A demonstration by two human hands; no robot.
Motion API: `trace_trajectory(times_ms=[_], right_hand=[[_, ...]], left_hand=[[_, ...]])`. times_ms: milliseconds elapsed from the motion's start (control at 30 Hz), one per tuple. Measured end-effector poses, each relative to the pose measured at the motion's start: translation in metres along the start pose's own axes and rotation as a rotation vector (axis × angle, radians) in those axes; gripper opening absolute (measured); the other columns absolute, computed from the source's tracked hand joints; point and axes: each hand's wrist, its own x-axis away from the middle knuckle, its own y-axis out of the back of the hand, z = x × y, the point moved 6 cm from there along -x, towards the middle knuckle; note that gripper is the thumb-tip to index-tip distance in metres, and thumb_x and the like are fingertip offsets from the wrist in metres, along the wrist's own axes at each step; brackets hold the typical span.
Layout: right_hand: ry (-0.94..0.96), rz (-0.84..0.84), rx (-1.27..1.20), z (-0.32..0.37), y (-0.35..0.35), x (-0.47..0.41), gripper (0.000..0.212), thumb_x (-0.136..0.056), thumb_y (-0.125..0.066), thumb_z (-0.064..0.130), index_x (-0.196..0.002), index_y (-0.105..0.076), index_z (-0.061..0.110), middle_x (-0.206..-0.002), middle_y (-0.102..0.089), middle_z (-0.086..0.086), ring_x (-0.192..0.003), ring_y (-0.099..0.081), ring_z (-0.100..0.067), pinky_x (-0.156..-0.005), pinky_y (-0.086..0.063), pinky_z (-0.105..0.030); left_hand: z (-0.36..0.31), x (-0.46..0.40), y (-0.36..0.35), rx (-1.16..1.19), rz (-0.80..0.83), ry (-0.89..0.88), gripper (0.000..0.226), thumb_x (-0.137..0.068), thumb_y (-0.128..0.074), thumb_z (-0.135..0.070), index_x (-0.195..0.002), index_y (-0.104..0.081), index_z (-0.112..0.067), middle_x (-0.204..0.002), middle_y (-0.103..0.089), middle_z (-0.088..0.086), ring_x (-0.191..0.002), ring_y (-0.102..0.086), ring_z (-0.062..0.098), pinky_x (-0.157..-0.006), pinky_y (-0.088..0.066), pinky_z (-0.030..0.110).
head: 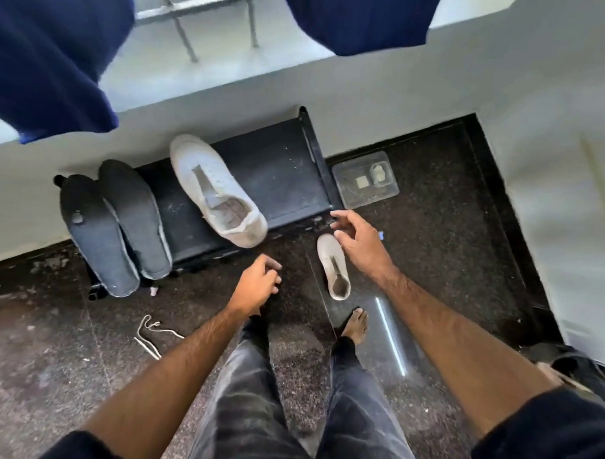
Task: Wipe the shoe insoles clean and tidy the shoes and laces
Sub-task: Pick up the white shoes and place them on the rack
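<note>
A white laceless shoe (pixel 216 188) lies on a black rack (pixel 279 166) against the wall, its heel hanging over the front edge. Two dark insoles (pixel 98 236) (pixel 135 220) lean on the rack's left end. A second white shoe (pixel 334 266) lies on the dark floor below. My right hand (pixel 357 240) hovers over that shoe's toe with fingers spread, holding nothing. My left hand (pixel 258 284) hangs lower to the left, fingers loosely curled and empty. A white lace (pixel 150 335) lies on the floor at the left.
A clear plastic box (pixel 364 180) sits on the floor right of the rack. Dark blue cloths (pixel 50 55) hang overhead from a railing. My bare right foot (pixel 356 325) stands just behind the floor shoe. A white wall bounds the right side.
</note>
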Motion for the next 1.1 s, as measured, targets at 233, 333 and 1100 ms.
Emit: trace_trajectory(times_ms=[233, 333, 1100], right_hand=[[-0.213, -0.01, -0.007, -0.168, 0.082, 0.03, 0.037, -0.095, -0.058, 0.003, -0.129, -0.063, 0.017, -0.103, -0.068, 0.002, -0.096, -0.068, -0.018, -0.088, -0.051, -0.027], [-0.278, 0.018, 0.002, -0.237, 0.088, 0.023, 0.038, -0.096, -0.059, 0.005, -0.133, -0.061, 0.015, -0.107, -0.066, 0.0, -0.099, -0.068, -0.021, -0.093, -0.054, -0.034], [-0.358, 0.26, 0.221, -0.572, -0.105, -0.149, 0.073, -0.096, -0.067, 0.014, -0.159, -0.032, 0.022, -0.151, -0.043, -0.015, -0.139, -0.048, -0.03, -0.117, -0.036, -0.037]], left_hand=[[-0.019, -0.022, -0.138, -0.265, 0.093, -0.026, 0.018, -0.092, -0.055, -0.01, -0.107, -0.061, -0.019, -0.081, -0.067, -0.001, -0.076, -0.061, 0.019, -0.067, -0.045, 0.031], [-0.006, -0.051, -0.19, -0.264, 0.093, 0.035, 0.021, -0.095, -0.054, -0.011, -0.114, -0.06, -0.017, -0.095, -0.067, 0.003, -0.086, -0.062, 0.02, -0.067, -0.043, 0.029], [0.255, -0.365, -0.383, -0.394, 0.022, 0.262, 0.066, -0.075, -0.065, -0.018, -0.135, -0.041, -0.009, -0.126, -0.063, 0.019, -0.107, -0.066, 0.042, -0.086, -0.059, 0.055]])
